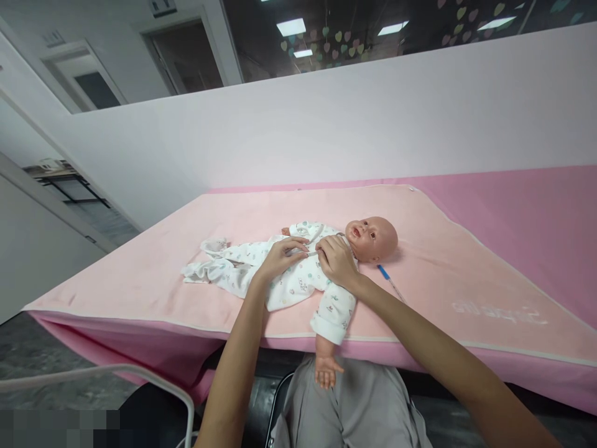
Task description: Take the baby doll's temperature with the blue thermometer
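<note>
- The left hand, at the middle of the frame, is bare, with long slim fingers.
- The right hand, just to the right of it, is bare too, and its back and knuckles show.
- The forearms, coming in from the bottom edge and the lower right corner, are slender and uncovered along all their visible length.
- The trousers, at bottom centre, are plain light grey cloth with loose, soft folds.

The one camera sits on my head, facing forward and down, near enough that my left hand and right hand sit mid-frame, the pink mat slanting across.
</note>
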Tool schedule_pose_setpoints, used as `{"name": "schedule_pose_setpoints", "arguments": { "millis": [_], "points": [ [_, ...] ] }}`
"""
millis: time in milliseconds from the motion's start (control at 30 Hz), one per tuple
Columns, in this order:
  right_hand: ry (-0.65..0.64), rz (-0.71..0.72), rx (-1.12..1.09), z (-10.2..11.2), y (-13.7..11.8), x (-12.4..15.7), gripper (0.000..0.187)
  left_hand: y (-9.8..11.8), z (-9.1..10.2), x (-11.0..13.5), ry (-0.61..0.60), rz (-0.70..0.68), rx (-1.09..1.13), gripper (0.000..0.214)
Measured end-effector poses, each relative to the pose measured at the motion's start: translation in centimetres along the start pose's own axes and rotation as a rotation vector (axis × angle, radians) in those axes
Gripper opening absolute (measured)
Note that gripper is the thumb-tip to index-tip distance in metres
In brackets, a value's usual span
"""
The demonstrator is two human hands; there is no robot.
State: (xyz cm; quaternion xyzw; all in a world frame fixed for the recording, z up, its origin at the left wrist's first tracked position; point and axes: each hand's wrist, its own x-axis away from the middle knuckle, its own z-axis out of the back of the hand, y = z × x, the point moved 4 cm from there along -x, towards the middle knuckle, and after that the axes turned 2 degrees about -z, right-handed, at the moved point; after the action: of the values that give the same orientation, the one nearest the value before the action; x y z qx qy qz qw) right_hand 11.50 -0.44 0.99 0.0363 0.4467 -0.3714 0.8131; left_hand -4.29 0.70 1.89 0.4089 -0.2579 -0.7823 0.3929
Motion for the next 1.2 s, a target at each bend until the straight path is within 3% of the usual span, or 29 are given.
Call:
{"name": "schedule_pose_setpoints", "arguments": {
  "millis": [167, 433, 600, 833, 1200],
  "points": [
    [0.004, 0.003, 0.007, -0.1, 0.0, 0.0, 0.011, -0.3, 0.1, 0.0, 0.077, -0.041, -0.117, 0.021],
    [-0.002, -0.005, 0.011, 0.0, 0.0, 0.1, 0.011, -0.6, -0.1, 0.0, -0.005, -0.039, -0.134, 0.024],
    [-0.003, -0.011, 0.012, 0.0, 0.0, 0.0, 0.011, -0.4, -0.2, 0.3, 0.068, -0.057, -0.257, 0.025],
    [-0.005, -0.014, 0.010, 0.0, 0.1, 0.0, 0.012, -0.2, -0.8, 0.8, 0.164, -0.207, -0.521, 0.023],
    [0.044, 0.020, -0.032, 0.3, -0.2, 0.1, 0.014, 1.0, -0.5, 0.8, 0.151, -0.182, -0.376, 0.025]
  ]
}}
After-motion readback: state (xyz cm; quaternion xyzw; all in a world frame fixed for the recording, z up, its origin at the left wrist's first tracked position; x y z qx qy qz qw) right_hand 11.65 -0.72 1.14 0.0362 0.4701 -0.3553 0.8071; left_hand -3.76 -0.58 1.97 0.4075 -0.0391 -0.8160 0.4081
